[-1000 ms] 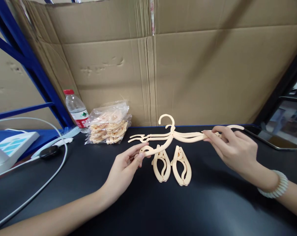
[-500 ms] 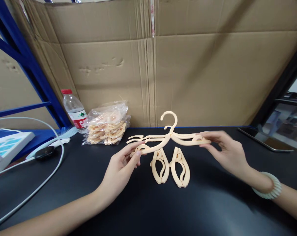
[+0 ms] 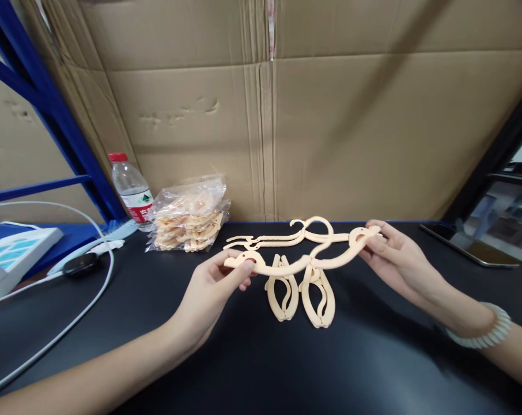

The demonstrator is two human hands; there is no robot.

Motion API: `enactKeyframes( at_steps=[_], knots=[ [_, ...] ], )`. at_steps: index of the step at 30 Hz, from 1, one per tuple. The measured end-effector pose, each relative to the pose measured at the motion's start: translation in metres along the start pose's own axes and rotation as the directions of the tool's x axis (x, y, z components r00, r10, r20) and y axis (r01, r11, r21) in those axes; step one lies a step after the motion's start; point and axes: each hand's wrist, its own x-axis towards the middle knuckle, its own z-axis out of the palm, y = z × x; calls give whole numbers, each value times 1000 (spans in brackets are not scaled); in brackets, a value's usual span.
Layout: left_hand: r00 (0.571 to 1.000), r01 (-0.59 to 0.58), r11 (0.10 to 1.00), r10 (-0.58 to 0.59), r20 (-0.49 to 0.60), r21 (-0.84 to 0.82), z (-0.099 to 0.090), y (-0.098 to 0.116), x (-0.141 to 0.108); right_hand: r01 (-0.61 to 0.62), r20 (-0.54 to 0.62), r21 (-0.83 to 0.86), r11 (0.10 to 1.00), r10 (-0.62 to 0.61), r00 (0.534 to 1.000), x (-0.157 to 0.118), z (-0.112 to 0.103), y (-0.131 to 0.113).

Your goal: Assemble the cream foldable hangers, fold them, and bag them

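A cream folding hanger is held spread out above the black table, its hook tipped up and back. My left hand pinches its left arm end between thumb and fingers. At the other end, the fingers of my right hand are closed on the right arm. Another unfolded hanger lies behind it, partly hidden by the held one. Two folded hangers, a left one and a right one, lie side by side in front, their tops near or behind the held hanger.
Bagged hangers are stacked at the back left beside a red-capped bottle. A white cable loops over the left side, near a black round device. A dark tablet lies back right, and cardboard stands behind.
The held hanger has turned so its middle is lower and nearer, and its hook has swung to the right. My right hand has rotated, with its end of the hanger raised slightly.
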Motion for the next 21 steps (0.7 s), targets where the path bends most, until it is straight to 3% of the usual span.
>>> enactKeyframes(
  at_steps=[4, 7, 10, 13, 15, 21],
  knots=[
    [995, 21, 1000, -22, 96, 13, 8, -1, -7, -41, 37, 48, 998, 40, 999, -10, 18, -1],
    [986, 45, 998, -52, 159, 48, 14, -4, -12, -77, 226, -22, 997, 80, 971, -22, 33, -8],
    [973, 72, 995, -85, 216, 67, 18, -6, -15, -105, 463, -150, 983, 163, 871, -31, 43, -18],
    [959, 70, 995, -87, 270, 73, 21, -8, -16, -117, 606, -197, 973, 215, 766, -37, 48, -23],
    [954, 57, 995, -77, 290, 76, 22, -8, -16, -116, 637, -207, 971, 224, 738, -40, 50, -24],
    [952, 30, 996, -53, 302, 80, 24, -6, -17, -132, 622, -228, 965, 249, 743, -44, 54, -25]
  ],
)
